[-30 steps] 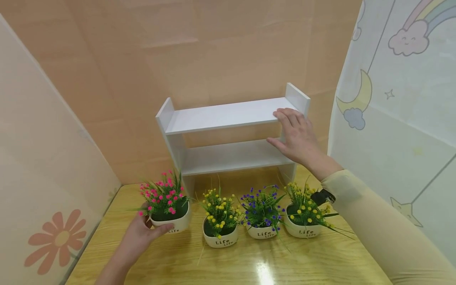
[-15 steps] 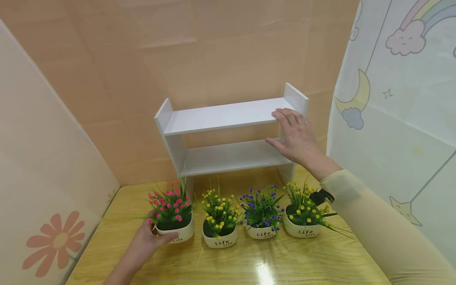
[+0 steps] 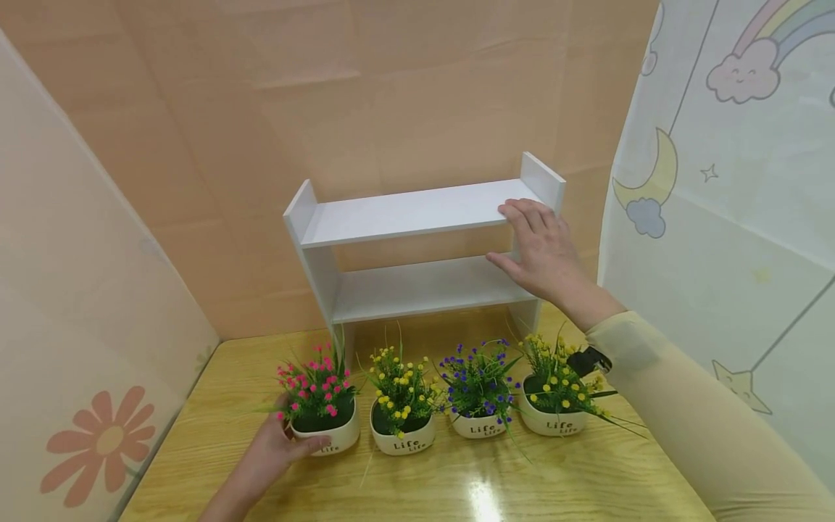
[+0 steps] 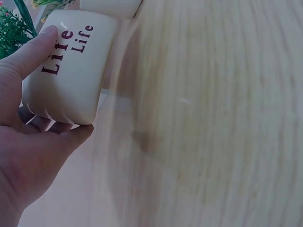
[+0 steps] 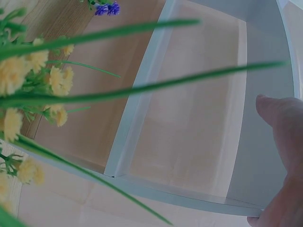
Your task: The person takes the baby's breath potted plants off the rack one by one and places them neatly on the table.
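A cream pot of pink artificial flowers (image 3: 335,435) is at the left end of a row of potted flowers on the wooden table. My left hand (image 3: 277,446) grips it from the left, thumb across the lettered front; in the left wrist view the fingers curl under the side of the pot (image 4: 71,71). My right hand (image 3: 544,250) holds the right front of a white two-tier shelf (image 3: 417,212), fingers over the upper board and thumb below its edge. In the right wrist view the thumb (image 5: 271,106) lies against the shelf board; most fingers are hidden.
Beside the pink pot stand a yellow-flowered pot (image 3: 404,442), a blue-flowered pot (image 3: 479,426) and another yellow-flowered pot (image 3: 554,420), under my right forearm. Long leaves cross the right wrist view. Printed sheets (image 3: 730,290) and an orange backdrop (image 3: 424,94) enclose the table.
My left hand has moved the pink-flowered pot right and down towards me, closer to the neighbouring yellow one. The right hand has stayed on the shelf.
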A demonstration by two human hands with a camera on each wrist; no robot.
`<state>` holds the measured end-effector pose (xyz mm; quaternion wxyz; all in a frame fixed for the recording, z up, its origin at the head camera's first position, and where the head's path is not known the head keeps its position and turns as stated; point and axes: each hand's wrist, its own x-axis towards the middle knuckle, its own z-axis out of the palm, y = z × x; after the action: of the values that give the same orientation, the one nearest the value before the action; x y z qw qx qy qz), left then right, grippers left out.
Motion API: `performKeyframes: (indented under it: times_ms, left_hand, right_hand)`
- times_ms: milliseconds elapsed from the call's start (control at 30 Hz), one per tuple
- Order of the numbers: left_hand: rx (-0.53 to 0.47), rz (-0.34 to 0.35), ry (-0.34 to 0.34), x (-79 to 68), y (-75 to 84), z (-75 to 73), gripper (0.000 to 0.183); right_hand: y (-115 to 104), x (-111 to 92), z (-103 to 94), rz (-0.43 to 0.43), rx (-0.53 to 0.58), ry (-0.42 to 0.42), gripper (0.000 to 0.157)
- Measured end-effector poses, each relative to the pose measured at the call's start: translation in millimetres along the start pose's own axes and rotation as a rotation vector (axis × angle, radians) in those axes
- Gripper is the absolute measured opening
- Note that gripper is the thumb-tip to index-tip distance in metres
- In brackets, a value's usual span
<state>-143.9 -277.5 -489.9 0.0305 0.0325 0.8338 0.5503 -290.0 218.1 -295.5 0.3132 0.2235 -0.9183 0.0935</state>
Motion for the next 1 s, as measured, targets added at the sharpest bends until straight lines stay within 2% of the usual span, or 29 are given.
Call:
performKeyframes:
  times_ms: [400,567,633,800,967,1000]
  left_hand:
    - [-0.027,-0.06,-0.053,0.3,-8.1,3.0,0.113]
    - [0.041,-0.084,-0.064,0.0,-7.9,3.8,0.125]
    - [0.052,-0.079,-0.063,-0.4,-8.2,4.5,0.126]
    - [0.006,-0.049,-0.066,-2.2,-9.6,6.1,0.12]
    - [-0.02,0.0,-0.097,-2.3,-10.7,6.4,0.12]
    - [0.004,0.014,-0.097,-2.2,-10.3,6.5,0.12]
  right_hand:
    - [0.0,-1.0,0.3,-0.005,0.007,0.015,0.085]
    - [-0.2,-1.2,-0.2,-0.013,0.019,0.025,0.085]
    - [-0.3,-1.5,-0.3,-0.016,0.024,0.029,0.085]
    - [-0.3,-1.9,-0.6,-0.013,0.026,0.025,0.085]
    - [0.1,-1.8,-0.6,-0.012,0.026,0.027,0.085]
    - [0.2,-1.7,-0.6,-0.013,0.026,0.029,0.085]
